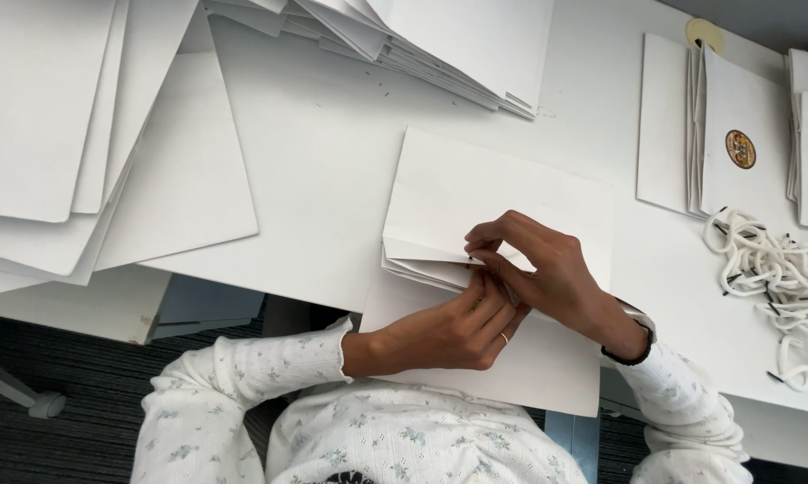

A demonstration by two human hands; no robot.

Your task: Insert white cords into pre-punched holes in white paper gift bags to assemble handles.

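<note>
Head view, looking down: both hands meet at the near edge of a flat white folded paper bag (502, 202) lying on the white tabletop (332, 161), near the table's front edge, its gusset folds fanned out at the lower left corner. Left hand (449, 332) comes up from below, fingers curled tight together, tips pressed into the bag's folded edge; thin ring on one finger. Right hand (547, 269) crosses over from the right, thumb and forefinger pinched at the bag's edge on something small with a dark tip; too small to tell what it is. The two hands touch each other at the fingertips. Under the bag, a second flat white paper sheet or bag (547, 367) overhangs the table edge toward the person's lap. Both sleeves are white knit with a small floral print (243, 376). Top left: fanned stack of large white card sheets (55, 116), well apart from the hands. Top centre: another slanted stack of white sheets (458, 45). Right side: upright-lying group of finished white paper bags, one with a round gold-brown sticker (740, 149), plus a yellow round item (704, 34) behind them at the table's far edge. Below those, a loose pile of white cord handles with dark tips (776, 278), near the right forearm but not touching. Dark carpet floor (64, 394) at lower left.
</note>
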